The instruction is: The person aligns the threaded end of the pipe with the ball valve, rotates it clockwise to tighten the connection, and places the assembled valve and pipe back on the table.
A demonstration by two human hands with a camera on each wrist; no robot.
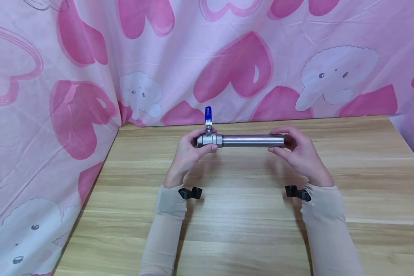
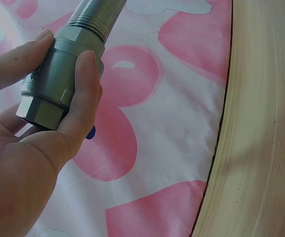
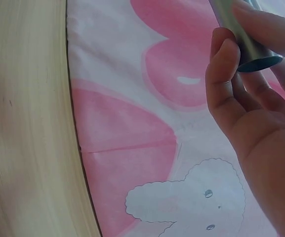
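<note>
A ball valve (image 1: 209, 140) with a blue lever handle (image 1: 208, 115) is joined to a straight steel pipe (image 1: 248, 140), held level above the table. My left hand (image 1: 188, 151) grips the valve body, thumb along its near side and fingers behind. In the left wrist view, threads (image 2: 89, 27) show where the pipe enters the valve (image 2: 53, 74), and the valve's hex end faces the palm. My right hand (image 1: 301, 153) pinches the pipe's free end between thumb and fingers. The right wrist view shows that pipe's open round end (image 3: 260, 64) just above the palm.
Beneath the hands lies a wood-grain table (image 1: 241, 230). A pink curtain (image 1: 179, 57) with hearts and white cartoon animals hangs along the table's back and left edges. Black wrist straps with small mounts (image 1: 194, 193) sit on both sleeves.
</note>
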